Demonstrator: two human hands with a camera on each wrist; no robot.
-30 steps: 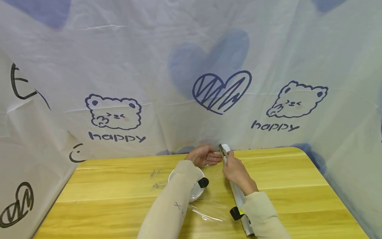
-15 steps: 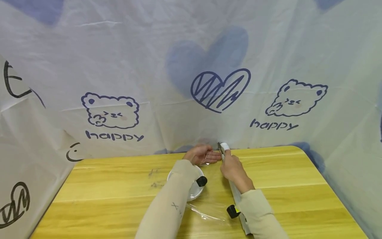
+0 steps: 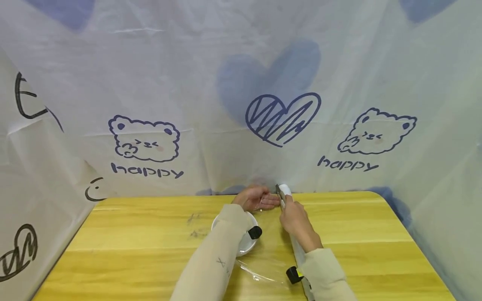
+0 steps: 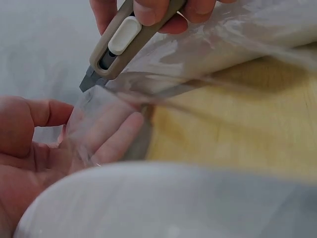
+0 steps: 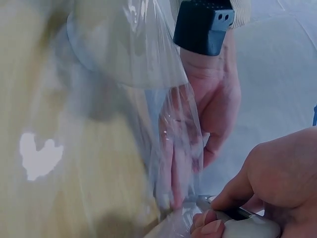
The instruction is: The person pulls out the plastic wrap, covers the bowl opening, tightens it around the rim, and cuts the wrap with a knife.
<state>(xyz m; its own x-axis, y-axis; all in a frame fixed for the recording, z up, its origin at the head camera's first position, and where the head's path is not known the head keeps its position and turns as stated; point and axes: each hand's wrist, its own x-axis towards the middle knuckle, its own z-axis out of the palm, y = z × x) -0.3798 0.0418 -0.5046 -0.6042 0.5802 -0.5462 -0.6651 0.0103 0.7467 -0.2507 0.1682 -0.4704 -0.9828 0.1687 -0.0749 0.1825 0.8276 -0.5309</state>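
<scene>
A wooden table (image 3: 384,242). Near its far edge, right of the middle, a person's left hand (image 3: 257,200) lies palm up, fingers loosely straight beneath clear film (image 3: 257,274). The right hand (image 3: 297,219) grips a knife (image 4: 125,35), its blade at the film just beside the left fingers. Under the right forearm, a roll (image 3: 298,251) runs from the far edge toward the near one. The film spreads left from it, over a white bowl (image 4: 163,203) partly hidden by the left sleeve (image 3: 211,255). The film is probably very light, limp and clingy, quick to crumple or tear; its free edge, held taut near the blade, seems the best grip. The knife looks stiff, best held by its handle.
</scene>
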